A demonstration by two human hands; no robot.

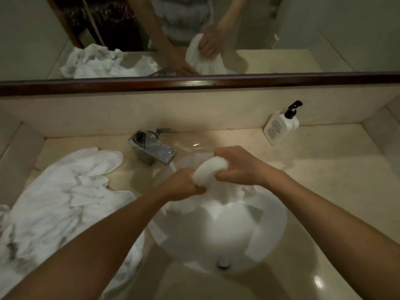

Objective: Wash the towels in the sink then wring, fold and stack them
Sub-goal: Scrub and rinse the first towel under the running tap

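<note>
A white wet towel (209,169) is bunched into a thick roll above the round white sink (275,224). My left hand (184,184) grips its lower end and my right hand (240,165) grips its upper end. The rest of the towel hangs down from my hands into the basin. Water runs from the chrome tap (151,149) just behind my left hand. A heap of other white towels (65,202) lies crumpled on the counter to the left of the sink.
A white pump bottle (281,125) with a black top stands on the beige counter at the back right. A mirror with a dark wooden frame (194,84) runs along the back wall. The sink's drain (223,263) shows near the front.
</note>
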